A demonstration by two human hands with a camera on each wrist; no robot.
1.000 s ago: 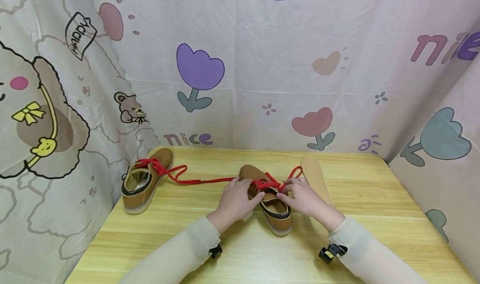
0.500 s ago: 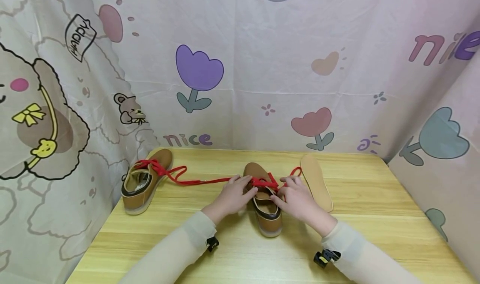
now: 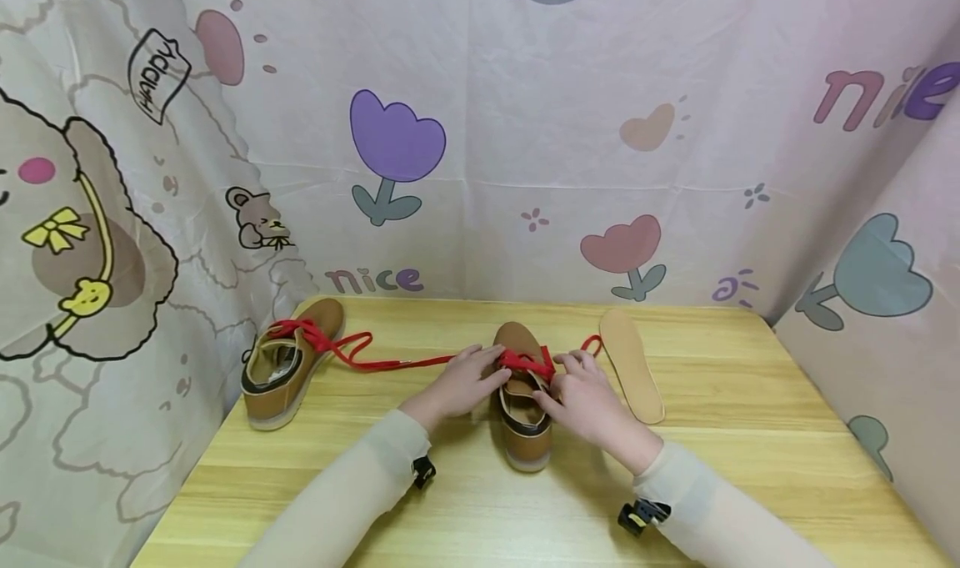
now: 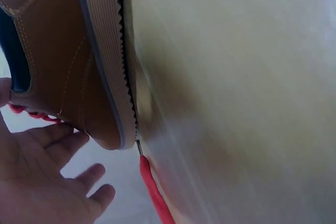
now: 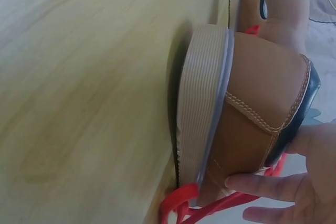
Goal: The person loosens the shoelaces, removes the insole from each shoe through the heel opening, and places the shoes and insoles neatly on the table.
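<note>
A brown lace-up shoe (image 3: pixel 527 444) with a dark padded collar stands on the table between both hands, toe pointing away. Red laces (image 3: pixel 525 363) cross its front. On its left side, the left hand (image 3: pixel 459 386) touches the upper near the laces with loosely spread fingers; in the left wrist view two fingertips (image 4: pixel 79 139) lie at the front of the upper. From the other side, the right hand (image 3: pixel 592 397) rests its thumb at the collar and a fairly straight finger (image 5: pixel 252 183) against the upper. A red lace (image 5: pixel 178 198) hangs beside the sole there.
A matching brown shoe (image 3: pixel 272 405) with red laces stands at the left table edge. A red lace (image 3: pixel 397 365) stretches from it toward the left hand. A tan insole (image 3: pixel 633 372) lies right of the right hand, by a red lace loop (image 3: pixel 592 344). A printed curtain (image 3: pixel 480 134) surrounds the table (image 3: pixel 720 434).
The middle shoe has turned, its heel swinging left until it points nearly straight away. Both hands have shifted left with it, and the right hand has moved off the insole's heel end.
</note>
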